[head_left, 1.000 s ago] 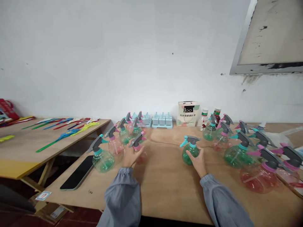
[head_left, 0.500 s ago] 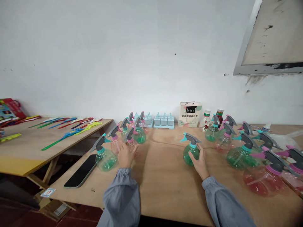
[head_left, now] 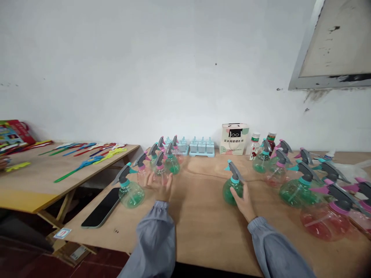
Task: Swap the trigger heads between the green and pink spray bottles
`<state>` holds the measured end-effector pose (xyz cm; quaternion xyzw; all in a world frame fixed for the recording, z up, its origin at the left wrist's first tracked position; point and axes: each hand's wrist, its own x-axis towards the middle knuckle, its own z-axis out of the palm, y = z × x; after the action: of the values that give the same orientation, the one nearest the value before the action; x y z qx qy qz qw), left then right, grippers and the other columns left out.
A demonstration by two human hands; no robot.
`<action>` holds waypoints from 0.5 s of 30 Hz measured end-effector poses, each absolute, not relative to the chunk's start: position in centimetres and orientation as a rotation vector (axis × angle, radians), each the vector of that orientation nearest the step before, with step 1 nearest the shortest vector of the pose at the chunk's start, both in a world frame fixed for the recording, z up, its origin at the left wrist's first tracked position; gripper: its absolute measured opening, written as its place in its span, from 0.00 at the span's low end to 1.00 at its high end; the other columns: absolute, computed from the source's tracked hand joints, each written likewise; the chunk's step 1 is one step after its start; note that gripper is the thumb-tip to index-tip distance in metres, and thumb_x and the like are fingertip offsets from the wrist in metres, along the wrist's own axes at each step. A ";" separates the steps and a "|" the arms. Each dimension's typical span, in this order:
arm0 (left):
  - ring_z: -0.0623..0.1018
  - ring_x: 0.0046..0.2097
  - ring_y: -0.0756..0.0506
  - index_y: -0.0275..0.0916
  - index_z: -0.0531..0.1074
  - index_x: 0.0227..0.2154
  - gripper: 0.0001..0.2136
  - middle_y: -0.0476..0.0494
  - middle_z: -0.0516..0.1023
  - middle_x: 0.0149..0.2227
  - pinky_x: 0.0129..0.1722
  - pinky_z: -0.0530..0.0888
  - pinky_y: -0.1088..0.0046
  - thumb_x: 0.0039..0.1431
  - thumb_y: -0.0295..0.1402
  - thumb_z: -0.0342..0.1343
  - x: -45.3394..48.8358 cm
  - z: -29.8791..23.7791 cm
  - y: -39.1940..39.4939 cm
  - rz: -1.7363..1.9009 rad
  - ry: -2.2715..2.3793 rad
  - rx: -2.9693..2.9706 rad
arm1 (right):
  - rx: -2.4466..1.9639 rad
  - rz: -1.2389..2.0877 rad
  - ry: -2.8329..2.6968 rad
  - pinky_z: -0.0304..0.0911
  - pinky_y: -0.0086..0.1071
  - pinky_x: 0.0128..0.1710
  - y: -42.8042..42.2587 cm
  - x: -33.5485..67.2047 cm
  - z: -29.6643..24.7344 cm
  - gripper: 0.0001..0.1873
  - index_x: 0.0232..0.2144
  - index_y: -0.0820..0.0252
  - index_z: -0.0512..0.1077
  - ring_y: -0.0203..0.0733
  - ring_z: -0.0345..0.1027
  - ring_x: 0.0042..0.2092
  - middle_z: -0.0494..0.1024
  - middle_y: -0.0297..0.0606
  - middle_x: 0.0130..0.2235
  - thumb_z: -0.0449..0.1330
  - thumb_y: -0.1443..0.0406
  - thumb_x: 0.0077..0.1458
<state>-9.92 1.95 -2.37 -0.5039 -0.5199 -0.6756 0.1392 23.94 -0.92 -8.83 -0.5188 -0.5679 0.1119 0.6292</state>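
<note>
My right hand [head_left: 244,201] is wrapped around a round green spray bottle [head_left: 228,192] with a grey trigger head and a turquoise nozzle pointing up and left. The bottle is near the middle of the table. My left hand [head_left: 160,189] has its fingers apart and nothing visible in it. It is just in front of a pink spray bottle [head_left: 160,174] and partly covers it; whether they touch I cannot tell. Left of that hand stands a green spray bottle [head_left: 131,193], with several more pink and green ones grouped behind.
Several spray bottles crowd the right side, a large pink one [head_left: 324,220] nearest. Along the wall are light-blue ice-pop moulds [head_left: 202,147], a paper bag [head_left: 234,141] and a white-capped bottle [head_left: 255,144]. A phone [head_left: 101,208] lies at left. Another table [head_left: 37,185] carries colourful plastic hands.
My left hand has drawn slightly right and its fingers have spread. In my right hand the green spray bottle has turned a little, its nozzle now tipped higher.
</note>
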 end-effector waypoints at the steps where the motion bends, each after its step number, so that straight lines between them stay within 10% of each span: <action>1: 0.62 0.61 0.29 0.40 0.57 0.50 0.27 0.30 0.60 0.53 0.61 0.59 0.41 0.54 0.46 0.62 -8.5 -2.4 1.3 -1.960 -1.458 -1.460 | -1.183 0.237 -1.318 0.60 0.52 0.58 -1.2 23.5 -8.9 0.31 0.53 0.57 0.63 0.53 0.66 0.54 0.71 0.45 0.49 0.59 0.46 0.54; 8: 0.59 0.67 0.29 0.39 0.51 0.64 0.49 0.27 0.58 0.65 0.65 0.55 0.46 0.42 0.45 0.70 4.2 -2.8 -1.2 -2.014 -1.306 -2.696 | -1.086 0.204 -1.589 0.59 0.54 0.61 -3.3 18.6 -10.3 0.36 0.66 0.55 0.51 0.56 0.60 0.62 0.64 0.51 0.58 0.58 0.54 0.60; 15: 0.72 0.56 0.40 0.42 0.58 0.62 0.34 0.34 0.67 0.59 0.59 0.66 0.57 0.54 0.41 0.62 5.5 -2.8 -0.4 -2.280 -1.324 -2.757 | -1.143 0.120 -1.681 0.61 0.53 0.62 -8.5 20.4 -9.5 0.35 0.67 0.49 0.49 0.53 0.58 0.65 0.62 0.47 0.65 0.55 0.56 0.62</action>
<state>5.53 -0.39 -2.78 -0.6822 -0.3277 -0.5642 -0.3301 20.40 -8.50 -9.48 -0.4777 -0.7026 0.0501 0.5250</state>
